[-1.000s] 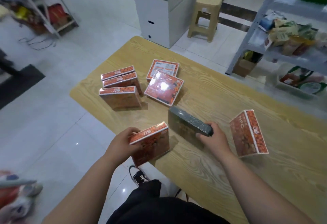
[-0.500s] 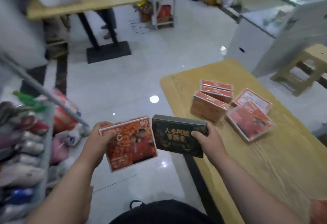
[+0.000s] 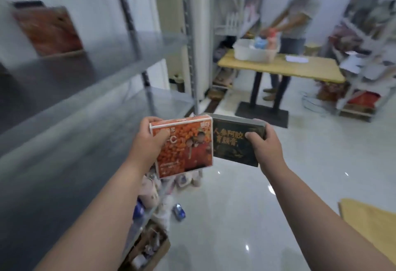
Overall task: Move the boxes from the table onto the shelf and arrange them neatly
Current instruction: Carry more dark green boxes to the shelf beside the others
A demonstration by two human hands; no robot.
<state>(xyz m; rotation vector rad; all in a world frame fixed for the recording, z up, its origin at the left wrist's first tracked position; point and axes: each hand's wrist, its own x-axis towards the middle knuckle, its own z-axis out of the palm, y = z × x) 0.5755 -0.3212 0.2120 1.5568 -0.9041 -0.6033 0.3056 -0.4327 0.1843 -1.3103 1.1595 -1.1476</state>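
Both boxes have moved away from the table since half a second ago, and now they are up in front of the grey metal shelf.

From the head camera, the left hand grips the orange box at its top left corner. Its thumb lies on the front and its fingers curl over the top edge. The right hand grips the dark box by its right side, with the thumb on the front. The two boxes are side by side in the air, and the orange one covers the dark one's left edge. Another orange box stands on the upper shelf board, far to the left, and looks blurry. One table corner shows at the bottom right. Farther back, a person stands behind a yellow table with a white tub on it.
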